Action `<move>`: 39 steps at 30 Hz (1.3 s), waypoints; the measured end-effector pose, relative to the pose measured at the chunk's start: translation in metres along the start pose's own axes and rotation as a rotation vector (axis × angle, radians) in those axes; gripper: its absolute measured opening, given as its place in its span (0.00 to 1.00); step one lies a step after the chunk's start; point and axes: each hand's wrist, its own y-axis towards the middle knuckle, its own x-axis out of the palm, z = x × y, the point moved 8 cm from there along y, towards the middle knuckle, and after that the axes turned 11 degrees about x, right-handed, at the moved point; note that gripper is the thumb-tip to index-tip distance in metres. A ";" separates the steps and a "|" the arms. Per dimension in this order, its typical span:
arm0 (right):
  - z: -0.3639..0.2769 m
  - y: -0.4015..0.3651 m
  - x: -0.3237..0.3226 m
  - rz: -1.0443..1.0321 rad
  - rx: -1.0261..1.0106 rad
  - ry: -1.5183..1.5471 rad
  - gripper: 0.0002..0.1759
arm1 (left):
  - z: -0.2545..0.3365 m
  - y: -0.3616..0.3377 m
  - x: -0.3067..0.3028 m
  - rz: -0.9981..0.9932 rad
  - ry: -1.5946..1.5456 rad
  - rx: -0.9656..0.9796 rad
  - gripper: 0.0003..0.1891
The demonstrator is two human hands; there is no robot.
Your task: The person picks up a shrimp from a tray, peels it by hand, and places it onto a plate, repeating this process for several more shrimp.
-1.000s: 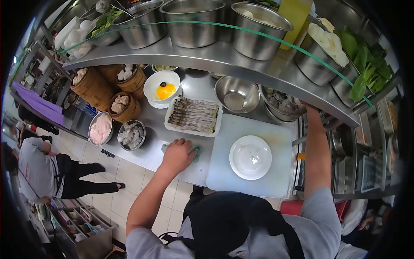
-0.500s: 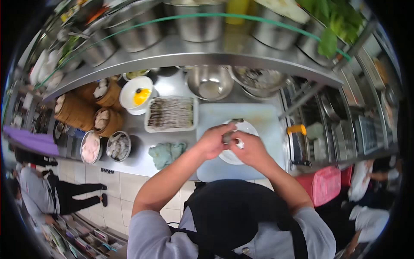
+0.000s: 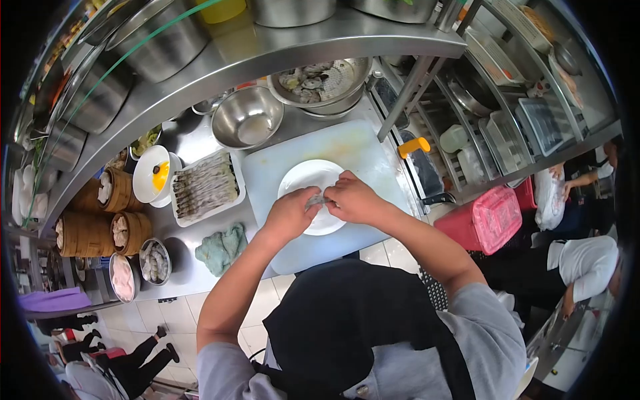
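Note:
Over a white plate on the pale cutting board, my two hands meet at a small greyish shrimp. My left hand pinches one side of it, and the fingers of my right hand close on the other. The fingertips partly cover the shrimp. Left of the board, a white tray holds rows of grey shrimp. Behind the board, a perforated steel colander with more raw shrimp rests on a steel bowl. Beside it is another steel bowl.
A crumpled green cloth lies by my left forearm. Further left are bamboo steamers, a bowl with yolk, and bowls of pink paste and shrimp. A steel shelf overhangs the counter; people stand on both sides.
The view has turned and shifted, so the counter appears rotated. My hands stay together over the plate; the shrimp now sits lower between the fingertips, with less of it showing.

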 end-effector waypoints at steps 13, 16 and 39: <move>0.007 -0.007 0.022 0.225 -0.001 0.023 0.05 | -0.003 -0.006 0.018 0.243 0.287 0.298 0.10; 0.008 -0.005 0.026 0.211 0.002 0.001 0.05 | -0.005 -0.009 0.020 0.271 0.253 0.319 0.07; 0.027 0.011 0.039 0.010 0.057 -0.034 0.07 | -0.003 -0.009 0.012 0.184 0.295 0.298 0.08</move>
